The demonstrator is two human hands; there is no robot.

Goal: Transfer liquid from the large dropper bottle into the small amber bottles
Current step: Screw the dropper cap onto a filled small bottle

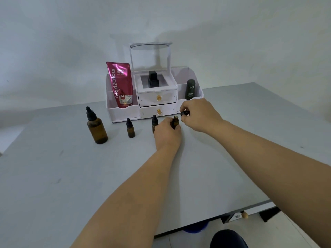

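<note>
The large amber dropper bottle [96, 128] stands capped at the left of the grey table. Two small amber bottles with black dropper caps stand to its right, one [130, 128] alone and one [154, 122] just left of my left hand. My left hand [167, 134] grips a third small amber bottle [175, 122], whose neck is uncapped. My right hand [198, 114] pinches that bottle's black dropper cap [184, 113] a little above and to the right of the open neck.
A white cosmetic organiser [125, 113] with two drawers stands behind the bottles, holding a pink tube [121, 85], a black perfume bottle [152, 79] and a dark Kahf container [190, 89]. The table's front edge runs at the lower right.
</note>
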